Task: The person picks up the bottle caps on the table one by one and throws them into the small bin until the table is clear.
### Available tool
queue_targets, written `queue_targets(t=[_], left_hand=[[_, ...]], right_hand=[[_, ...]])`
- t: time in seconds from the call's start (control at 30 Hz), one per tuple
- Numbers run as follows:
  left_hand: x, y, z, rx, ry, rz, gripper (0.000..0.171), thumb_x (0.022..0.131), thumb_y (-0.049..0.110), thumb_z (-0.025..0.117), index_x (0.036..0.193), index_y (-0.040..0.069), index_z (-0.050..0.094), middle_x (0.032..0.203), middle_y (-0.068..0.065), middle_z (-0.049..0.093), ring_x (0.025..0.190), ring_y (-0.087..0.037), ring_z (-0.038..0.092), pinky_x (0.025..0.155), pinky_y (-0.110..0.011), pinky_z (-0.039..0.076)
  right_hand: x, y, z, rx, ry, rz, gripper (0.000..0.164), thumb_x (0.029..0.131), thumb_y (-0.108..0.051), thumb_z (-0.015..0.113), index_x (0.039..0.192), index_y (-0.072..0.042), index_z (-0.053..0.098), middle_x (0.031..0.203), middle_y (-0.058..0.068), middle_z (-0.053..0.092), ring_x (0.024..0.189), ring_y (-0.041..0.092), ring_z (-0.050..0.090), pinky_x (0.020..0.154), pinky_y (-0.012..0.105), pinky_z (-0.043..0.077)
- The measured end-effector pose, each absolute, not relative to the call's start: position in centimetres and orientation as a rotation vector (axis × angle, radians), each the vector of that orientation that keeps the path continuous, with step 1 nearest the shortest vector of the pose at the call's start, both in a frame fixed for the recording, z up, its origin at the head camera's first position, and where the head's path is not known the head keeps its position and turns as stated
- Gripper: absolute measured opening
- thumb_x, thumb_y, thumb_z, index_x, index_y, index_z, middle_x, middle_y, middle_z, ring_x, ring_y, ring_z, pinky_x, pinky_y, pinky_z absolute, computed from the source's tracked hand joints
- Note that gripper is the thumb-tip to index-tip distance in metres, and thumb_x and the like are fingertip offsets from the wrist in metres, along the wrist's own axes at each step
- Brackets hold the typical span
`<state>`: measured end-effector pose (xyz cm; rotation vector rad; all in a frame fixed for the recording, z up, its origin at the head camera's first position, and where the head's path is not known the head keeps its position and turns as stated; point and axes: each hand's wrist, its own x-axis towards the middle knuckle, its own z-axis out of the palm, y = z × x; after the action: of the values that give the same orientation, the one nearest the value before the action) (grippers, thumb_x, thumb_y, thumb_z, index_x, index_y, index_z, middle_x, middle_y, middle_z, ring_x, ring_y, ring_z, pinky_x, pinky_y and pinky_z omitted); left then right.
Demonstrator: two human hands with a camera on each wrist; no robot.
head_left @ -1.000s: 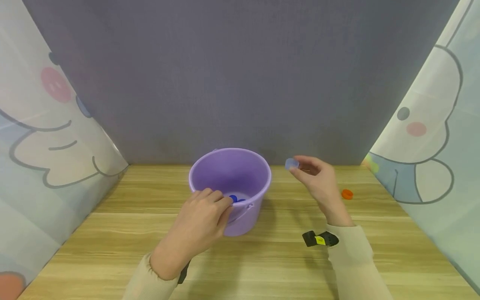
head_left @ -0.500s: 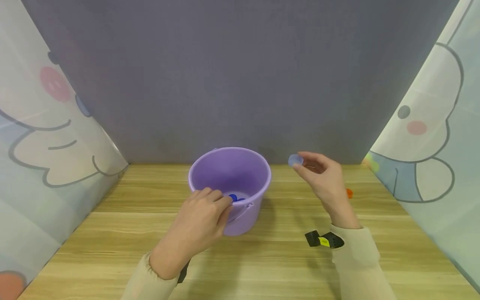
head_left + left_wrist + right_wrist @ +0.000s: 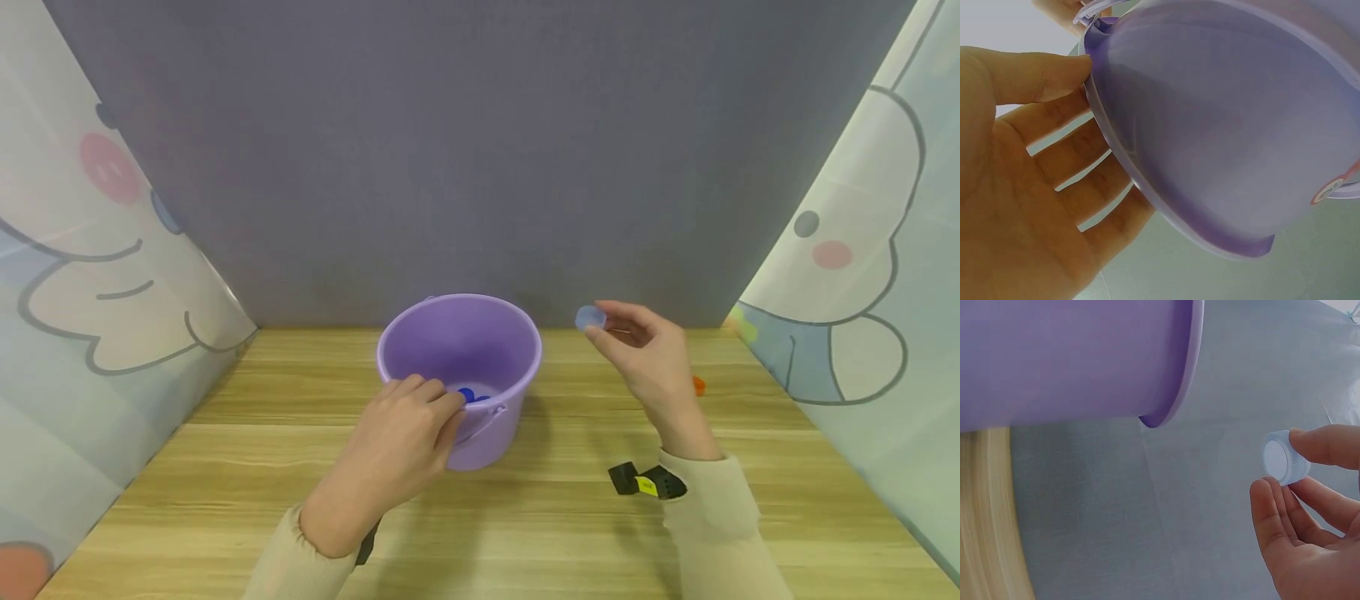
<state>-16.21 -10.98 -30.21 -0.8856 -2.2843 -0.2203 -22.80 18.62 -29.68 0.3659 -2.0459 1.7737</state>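
Observation:
A purple bucket (image 3: 495, 433) stands upright on the table, its rim facing up. My left hand (image 3: 393, 437) grips the bucket's near rim; in the left wrist view the thumb (image 3: 1054, 76) presses the outer wall and the fingers go over the rim. Inside the bucket lie dark blue pieces (image 3: 467, 394), partly hidden by the rim and too small to make out. To the bucket's right, my right hand (image 3: 648, 358) pinches a pale blue bottle cap (image 3: 591, 317) between thumb and fingers, raised above the table. The right wrist view shows the cap (image 3: 1277, 459) apart from the bucket.
An orange bottle cap (image 3: 699, 386) lies on the wooden table (image 3: 300, 400), partly hidden behind my right wrist. A grey panel (image 3: 480, 150) rises behind the table. Printed cartoon sheets (image 3: 832, 333) border both sides.
My right hand has moved slightly right and up with the pale blue cap, now partly covering the orange one. The left hand and bucket stay in place.

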Motion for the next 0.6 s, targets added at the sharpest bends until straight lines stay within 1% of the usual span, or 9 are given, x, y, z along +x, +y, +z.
queue_targets(t=[0.23, 0.43, 0.6], left_hand=[[-16.2, -10.9, -30.2, -0.884, -2.291, -0.221, 0.021, 0.086, 0.008, 0.075, 0.075, 0.015, 0.059, 0.067, 0.006, 0.048, 0.062, -0.016, 0.044, 0.059, -0.030, 0.039], [-16.3, -10.9, -30.3, -0.881, -2.298, -0.227, 0.022, 0.087, 0.008, 0.075, 0.075, 0.015, 0.058, 0.066, 0.006, 0.047, 0.062, -0.015, 0.043, 0.059, -0.029, 0.039], [-16.3, -11.0, -30.4, -0.884, -2.295, -0.223, 0.020, 0.086, 0.008, 0.075, 0.076, 0.015, 0.059, 0.067, 0.006, 0.048, 0.062, -0.015, 0.045, 0.060, -0.030, 0.040]], right_hand=[[-22.7, 18.3, -29.6, 0.366, -2.063, 1.724, 0.039, 0.088, -0.007, 0.079, 0.123, 0.006, 0.067, 0.103, -0.001, 0.070, 0.091, 0.010, 0.069, 0.082, 0.019, 0.055], [-22.6, 18.0, -29.6, 0.402, -2.041, 1.741, 0.039, 0.088, -0.005, 0.079, 0.123, 0.007, 0.066, 0.103, 0.000, 0.069, 0.091, 0.011, 0.068, 0.084, 0.019, 0.055], [-22.6, 17.5, -29.7, 0.445, -2.010, 1.775, 0.038, 0.088, -0.002, 0.077, 0.122, 0.008, 0.066, 0.105, 0.000, 0.070, 0.093, 0.013, 0.067, 0.086, 0.020, 0.055]])
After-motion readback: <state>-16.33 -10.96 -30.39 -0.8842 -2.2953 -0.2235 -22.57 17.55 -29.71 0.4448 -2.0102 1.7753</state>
